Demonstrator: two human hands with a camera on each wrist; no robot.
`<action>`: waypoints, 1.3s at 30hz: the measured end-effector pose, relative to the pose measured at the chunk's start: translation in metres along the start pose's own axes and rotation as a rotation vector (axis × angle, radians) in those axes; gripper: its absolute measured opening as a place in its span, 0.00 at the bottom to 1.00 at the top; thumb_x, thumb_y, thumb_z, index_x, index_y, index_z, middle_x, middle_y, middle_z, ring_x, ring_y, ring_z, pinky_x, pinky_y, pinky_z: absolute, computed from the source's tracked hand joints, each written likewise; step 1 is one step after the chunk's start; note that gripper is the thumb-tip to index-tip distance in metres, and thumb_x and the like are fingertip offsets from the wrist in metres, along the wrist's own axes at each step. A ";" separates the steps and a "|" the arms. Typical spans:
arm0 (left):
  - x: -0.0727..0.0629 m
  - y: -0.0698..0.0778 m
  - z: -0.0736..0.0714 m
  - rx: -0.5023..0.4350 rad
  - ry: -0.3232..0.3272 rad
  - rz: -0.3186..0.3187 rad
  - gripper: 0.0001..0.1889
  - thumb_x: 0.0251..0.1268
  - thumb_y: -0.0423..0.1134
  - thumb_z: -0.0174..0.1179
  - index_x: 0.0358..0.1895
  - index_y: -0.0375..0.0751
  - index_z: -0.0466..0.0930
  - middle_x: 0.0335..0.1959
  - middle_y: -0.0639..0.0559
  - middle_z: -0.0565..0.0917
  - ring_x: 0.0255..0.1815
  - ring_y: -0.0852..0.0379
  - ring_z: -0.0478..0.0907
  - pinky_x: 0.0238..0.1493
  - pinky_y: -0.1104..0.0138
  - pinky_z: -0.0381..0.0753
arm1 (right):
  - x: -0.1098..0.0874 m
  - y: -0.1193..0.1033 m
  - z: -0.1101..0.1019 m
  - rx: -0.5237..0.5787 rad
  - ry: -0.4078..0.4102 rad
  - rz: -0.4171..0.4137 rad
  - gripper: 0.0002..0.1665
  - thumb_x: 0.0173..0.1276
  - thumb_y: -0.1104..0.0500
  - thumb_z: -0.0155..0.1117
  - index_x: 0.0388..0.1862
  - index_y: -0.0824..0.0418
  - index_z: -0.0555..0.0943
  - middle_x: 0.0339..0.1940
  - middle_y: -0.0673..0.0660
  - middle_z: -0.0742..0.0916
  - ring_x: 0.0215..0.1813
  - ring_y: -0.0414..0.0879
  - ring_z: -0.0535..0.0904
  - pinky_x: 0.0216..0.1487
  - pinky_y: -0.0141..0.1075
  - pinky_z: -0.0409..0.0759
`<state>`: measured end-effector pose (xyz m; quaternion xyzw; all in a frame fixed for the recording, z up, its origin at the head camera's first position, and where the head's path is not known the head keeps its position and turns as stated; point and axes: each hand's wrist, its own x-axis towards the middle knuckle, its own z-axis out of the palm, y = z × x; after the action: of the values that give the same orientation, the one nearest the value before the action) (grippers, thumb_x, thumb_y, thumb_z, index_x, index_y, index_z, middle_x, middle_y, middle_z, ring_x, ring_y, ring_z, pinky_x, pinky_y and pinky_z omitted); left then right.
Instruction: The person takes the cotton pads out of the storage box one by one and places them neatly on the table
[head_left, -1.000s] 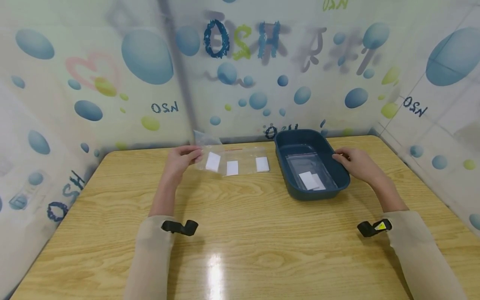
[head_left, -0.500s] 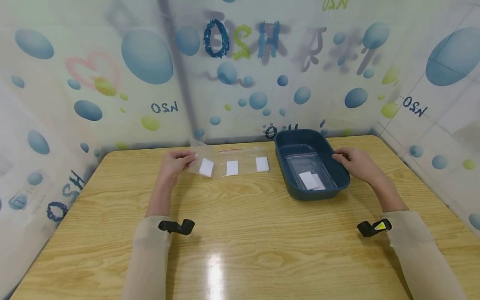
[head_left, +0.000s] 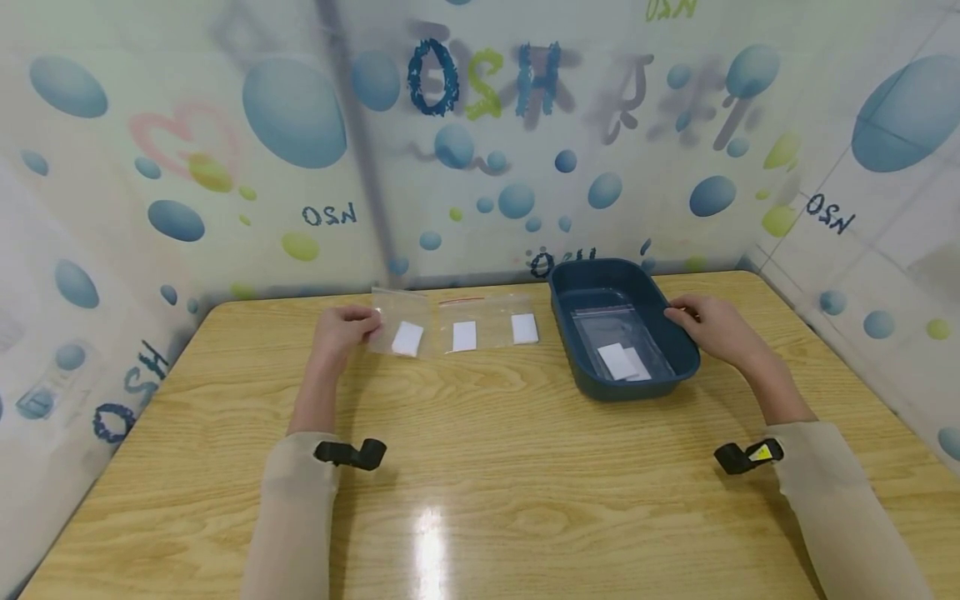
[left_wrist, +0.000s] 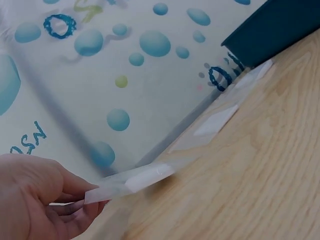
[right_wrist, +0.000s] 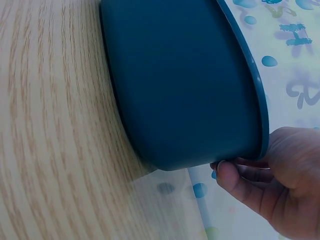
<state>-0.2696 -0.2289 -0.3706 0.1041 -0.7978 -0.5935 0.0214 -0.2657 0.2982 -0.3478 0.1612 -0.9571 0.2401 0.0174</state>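
My left hand point(head_left: 341, 332) pinches the left edge of a clear zip bag point(head_left: 382, 302) with a white rectangular piece point(head_left: 407, 339) inside. In the left wrist view this bag point(left_wrist: 107, 189) slants just over the tabletop, held between thumb and fingers. To its right lie two more clear bags holding white pieces, one piece point(head_left: 464, 335) in the middle and another point(head_left: 525, 328) nearer the bin. My right hand point(head_left: 711, 327) grips the right rim of a dark blue plastic bin point(head_left: 592, 389). Inside the bin are clear bags point(head_left: 611, 321) with white pieces point(head_left: 617, 361); how many is unclear.
The wood-grain table point(head_left: 480, 458) reaches back to a wall covering point(head_left: 480, 167) printed with blue bubbles and letters. The bin stands at the back right, close to that wall. A black wrist camera point(head_left: 351, 454) sits on each sleeve.
My left hand has moved left and slightly down with its bag, which now lies flatter beside the middle bag. The right hand and the bin have stayed in place.
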 end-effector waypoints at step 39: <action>0.004 -0.011 0.011 0.330 0.092 0.041 0.16 0.69 0.34 0.61 0.53 0.26 0.82 0.46 0.35 0.84 0.40 0.48 0.78 0.38 0.67 0.77 | 0.001 -0.001 0.002 -0.002 0.013 -0.007 0.20 0.82 0.58 0.50 0.52 0.77 0.79 0.35 0.64 0.84 0.33 0.51 0.75 0.35 0.44 0.73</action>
<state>-0.2735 -0.2226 -0.3841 0.1168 -0.8844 -0.4487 0.0525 -0.2666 0.2960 -0.3486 0.1627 -0.9567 0.2401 0.0247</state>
